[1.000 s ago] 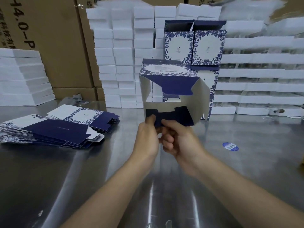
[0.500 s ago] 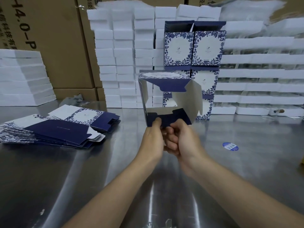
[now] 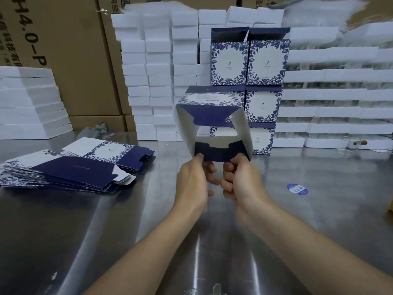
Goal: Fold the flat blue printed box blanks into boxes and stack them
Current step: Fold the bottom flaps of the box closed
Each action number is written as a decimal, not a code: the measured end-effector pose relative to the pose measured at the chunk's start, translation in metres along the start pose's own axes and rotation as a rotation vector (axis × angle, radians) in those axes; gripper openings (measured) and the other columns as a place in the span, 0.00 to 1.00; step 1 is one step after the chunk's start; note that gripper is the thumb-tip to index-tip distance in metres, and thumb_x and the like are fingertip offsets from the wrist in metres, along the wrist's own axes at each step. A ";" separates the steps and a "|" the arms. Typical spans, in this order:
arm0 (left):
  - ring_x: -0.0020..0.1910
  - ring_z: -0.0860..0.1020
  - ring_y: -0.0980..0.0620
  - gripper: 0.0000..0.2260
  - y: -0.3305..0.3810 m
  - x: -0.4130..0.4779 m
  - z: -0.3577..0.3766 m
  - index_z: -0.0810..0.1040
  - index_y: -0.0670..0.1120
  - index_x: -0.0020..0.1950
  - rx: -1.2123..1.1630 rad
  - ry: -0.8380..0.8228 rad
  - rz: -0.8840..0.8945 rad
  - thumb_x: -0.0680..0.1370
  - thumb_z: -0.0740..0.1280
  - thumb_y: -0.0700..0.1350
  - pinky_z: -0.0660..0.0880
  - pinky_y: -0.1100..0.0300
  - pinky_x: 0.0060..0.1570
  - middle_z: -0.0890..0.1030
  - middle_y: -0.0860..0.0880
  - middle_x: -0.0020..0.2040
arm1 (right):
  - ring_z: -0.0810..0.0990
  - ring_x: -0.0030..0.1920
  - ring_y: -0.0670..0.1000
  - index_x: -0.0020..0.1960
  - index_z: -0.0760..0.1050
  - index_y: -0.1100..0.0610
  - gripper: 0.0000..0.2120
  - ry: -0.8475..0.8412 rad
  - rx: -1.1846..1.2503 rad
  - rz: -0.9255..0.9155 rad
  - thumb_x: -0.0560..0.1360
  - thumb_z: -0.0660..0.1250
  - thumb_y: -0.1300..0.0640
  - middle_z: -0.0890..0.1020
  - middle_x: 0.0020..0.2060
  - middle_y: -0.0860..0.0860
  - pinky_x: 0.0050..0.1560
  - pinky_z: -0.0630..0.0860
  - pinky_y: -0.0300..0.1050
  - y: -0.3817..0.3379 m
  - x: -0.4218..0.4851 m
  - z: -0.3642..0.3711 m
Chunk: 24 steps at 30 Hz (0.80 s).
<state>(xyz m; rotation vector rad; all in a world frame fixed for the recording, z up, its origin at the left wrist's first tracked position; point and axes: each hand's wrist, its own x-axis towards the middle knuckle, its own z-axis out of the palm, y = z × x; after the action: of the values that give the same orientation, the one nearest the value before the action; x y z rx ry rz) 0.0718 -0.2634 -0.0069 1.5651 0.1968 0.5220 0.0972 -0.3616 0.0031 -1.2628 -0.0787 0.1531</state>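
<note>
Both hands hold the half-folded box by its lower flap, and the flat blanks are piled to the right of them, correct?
No: the head view shows the flat blanks piled to the left of the hands. The left hand and right hand do hold the half-folded box by its lower flap.

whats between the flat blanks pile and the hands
Only bare steel table lies between the flat blanks and the left hand, which grips the half-folded box with the right hand; the head view shows this.
</note>
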 end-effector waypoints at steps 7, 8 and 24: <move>0.28 0.69 0.51 0.16 0.003 -0.001 0.000 0.66 0.47 0.35 0.037 0.029 -0.011 0.84 0.54 0.42 0.64 0.58 0.30 0.66 0.53 0.26 | 0.60 0.23 0.47 0.34 0.63 0.51 0.16 0.029 -0.059 0.001 0.80 0.58 0.54 0.61 0.24 0.46 0.21 0.55 0.39 -0.003 0.007 -0.009; 0.28 0.68 0.51 0.16 0.003 -0.001 0.000 0.65 0.47 0.35 0.032 0.028 -0.024 0.84 0.54 0.42 0.64 0.58 0.30 0.65 0.52 0.26 | 0.59 0.23 0.47 0.34 0.62 0.51 0.16 0.044 -0.054 -0.012 0.81 0.57 0.54 0.61 0.24 0.46 0.21 0.55 0.39 -0.002 0.008 -0.009; 0.26 0.64 0.52 0.21 0.006 -0.003 -0.004 0.67 0.50 0.29 -0.110 -0.128 -0.147 0.83 0.59 0.46 0.64 0.60 0.28 0.65 0.50 0.27 | 0.60 0.20 0.46 0.28 0.67 0.52 0.21 -0.190 -0.016 0.003 0.80 0.58 0.57 0.62 0.21 0.47 0.21 0.59 0.37 0.006 0.004 -0.001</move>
<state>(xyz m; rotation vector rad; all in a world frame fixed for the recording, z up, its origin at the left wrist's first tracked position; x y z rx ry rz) 0.0665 -0.2610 -0.0019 1.4587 0.1802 0.3112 0.1005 -0.3599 -0.0030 -1.2620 -0.2418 0.2751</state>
